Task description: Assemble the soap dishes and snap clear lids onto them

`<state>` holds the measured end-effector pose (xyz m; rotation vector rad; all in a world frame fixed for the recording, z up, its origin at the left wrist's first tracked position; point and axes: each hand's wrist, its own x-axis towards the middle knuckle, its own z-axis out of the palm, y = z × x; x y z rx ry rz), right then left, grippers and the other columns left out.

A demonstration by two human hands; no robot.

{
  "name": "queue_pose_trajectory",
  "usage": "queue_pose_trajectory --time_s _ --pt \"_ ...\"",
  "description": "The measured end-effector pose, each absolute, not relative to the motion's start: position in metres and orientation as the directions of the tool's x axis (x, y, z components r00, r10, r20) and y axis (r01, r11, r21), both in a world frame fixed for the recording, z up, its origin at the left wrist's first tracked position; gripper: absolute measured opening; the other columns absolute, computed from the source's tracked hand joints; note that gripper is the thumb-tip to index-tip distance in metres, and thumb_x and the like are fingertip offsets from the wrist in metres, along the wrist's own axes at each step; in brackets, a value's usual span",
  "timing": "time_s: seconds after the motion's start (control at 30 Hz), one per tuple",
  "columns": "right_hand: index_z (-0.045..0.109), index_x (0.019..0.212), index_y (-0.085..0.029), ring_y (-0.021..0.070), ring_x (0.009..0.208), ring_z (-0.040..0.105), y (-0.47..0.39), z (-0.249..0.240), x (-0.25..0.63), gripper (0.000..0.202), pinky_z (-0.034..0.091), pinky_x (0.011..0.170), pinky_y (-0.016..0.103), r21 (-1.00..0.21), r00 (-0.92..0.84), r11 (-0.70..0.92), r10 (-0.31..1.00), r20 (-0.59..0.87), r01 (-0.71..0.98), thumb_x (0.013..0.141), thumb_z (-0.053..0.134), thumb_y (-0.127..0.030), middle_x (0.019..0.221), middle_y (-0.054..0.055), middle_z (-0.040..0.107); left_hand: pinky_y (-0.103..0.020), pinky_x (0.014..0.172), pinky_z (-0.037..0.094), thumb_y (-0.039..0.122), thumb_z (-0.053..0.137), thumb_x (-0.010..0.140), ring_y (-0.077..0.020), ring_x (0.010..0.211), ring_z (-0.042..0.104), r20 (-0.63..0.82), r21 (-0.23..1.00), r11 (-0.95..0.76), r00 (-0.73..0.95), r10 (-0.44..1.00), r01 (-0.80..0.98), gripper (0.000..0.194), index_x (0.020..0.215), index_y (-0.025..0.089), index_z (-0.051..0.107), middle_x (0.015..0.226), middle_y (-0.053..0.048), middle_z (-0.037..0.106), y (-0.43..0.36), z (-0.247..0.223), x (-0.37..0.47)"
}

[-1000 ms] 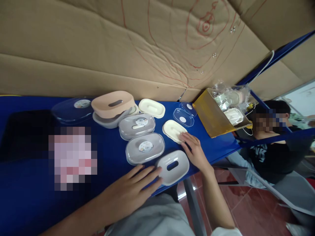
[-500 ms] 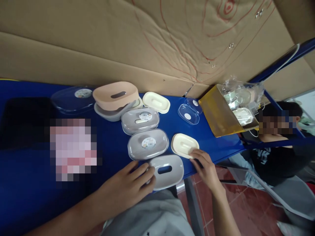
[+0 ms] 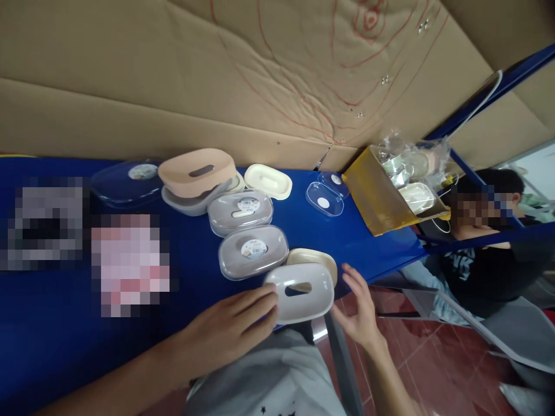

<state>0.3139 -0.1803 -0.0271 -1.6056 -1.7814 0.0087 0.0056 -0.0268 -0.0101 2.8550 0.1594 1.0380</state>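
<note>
My left hand grips the left end of a light grey oval tray with a slot, fingers over its rim. The tray is tilted and partly covers a cream oval dish behind it. My right hand is at the tray's right end, fingers spread; the thumb is close to the rim, and I cannot tell whether it touches. Just behind are two grey oval trays under clear lids with round labels, the nearer tray and the farther tray.
A peach slotted tray sits on a grey one at the back, beside a cream oval piece. Clear lids and a cardboard box of wrapped pieces are at right. A seated person is beyond.
The grey slotted tray has risen and shifted right over the cream dish, held by my left hand. My right hand has let go of the cream dish and opened.
</note>
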Motion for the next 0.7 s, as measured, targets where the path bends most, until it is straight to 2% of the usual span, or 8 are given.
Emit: queue_pose_trajectory --time_s 0.07,0.13,0.23,0.4,0.53,0.7 --pt "0.050 0.165 -0.032 0.0360 0.155 0.053 -0.180 -0.027 0.313 0.071 0.057 0.120 0.055 -0.422 -0.065 0.277 0.890 0.451 0.863 0.099 0.076 -0.023 0.172 0.013 0.048 -0.033 0.103 0.058 0.013 0.044 0.112 -0.0239 0.130 0.064 0.628 0.111 -0.992 0.769 0.120 0.064 0.026 0.113 0.014 0.070 0.123 -0.011 0.073 -0.026 -0.008 0.015" --pt "0.055 0.162 -0.034 0.0364 0.158 0.049 -0.178 -0.026 0.314 0.064 0.055 0.122 0.056 -0.402 -0.139 0.321 0.897 0.419 0.858 0.101 0.075 -0.025 0.177 0.010 0.040 -0.032 0.105 0.058 0.011 0.048 0.110 -0.0243 0.133 0.063 0.607 0.098 -0.993 0.787 0.114 0.068 0.023 0.115 0.014 0.070 0.125 -0.012 0.072 -0.024 -0.006 0.026" --pt "0.060 0.158 -0.035 0.0365 0.159 0.047 -0.173 -0.025 0.319 0.057 0.053 0.125 0.058 -0.399 -0.090 0.285 0.893 0.441 0.872 0.103 0.073 -0.023 0.178 0.009 0.037 -0.034 0.108 0.058 0.004 0.050 0.104 -0.0255 0.140 0.061 0.566 0.091 -0.989 0.811 0.144 0.113 0.025 0.118 0.013 0.068 0.138 -0.015 0.069 -0.021 -0.006 0.047" --pt "0.060 0.156 -0.035 0.0388 0.159 0.047 -0.168 -0.032 0.329 0.055 0.049 0.126 0.066 -0.417 -0.028 0.197 0.926 0.377 0.888 0.103 0.075 -0.029 0.173 0.011 0.046 -0.041 0.114 0.057 -0.001 0.048 0.099 -0.0330 0.151 0.054 0.514 0.079 -0.975 0.829 0.220 0.210 0.034 0.128 0.008 0.064 0.158 -0.021 0.056 -0.021 -0.020 0.070" --pt "0.059 0.159 -0.037 0.0393 0.157 0.050 -0.169 -0.045 0.332 0.059 0.053 0.122 0.068 -0.398 -0.054 0.222 0.918 0.393 0.890 0.103 0.076 -0.031 0.168 0.010 0.054 -0.040 0.118 0.052 0.006 0.059 0.101 -0.0314 0.150 0.055 0.503 0.037 -0.973 0.837 0.215 0.227 0.028 0.129 0.009 0.065 0.152 -0.020 0.062 -0.025 -0.028 0.068" --pt "0.057 0.161 -0.039 0.0396 0.155 0.052 -0.176 -0.052 0.329 0.060 0.057 0.118 0.066 -0.385 -0.112 0.270 0.916 0.385 0.882 0.104 0.073 -0.030 0.166 0.008 0.056 -0.038 0.116 0.050 0.017 0.065 0.104 -0.0289 0.144 0.057 0.465 -0.013 -0.977 0.867 0.182 0.212 0.018 0.121 0.014 0.069 0.144 -0.015 0.069 -0.029 -0.019 0.052"
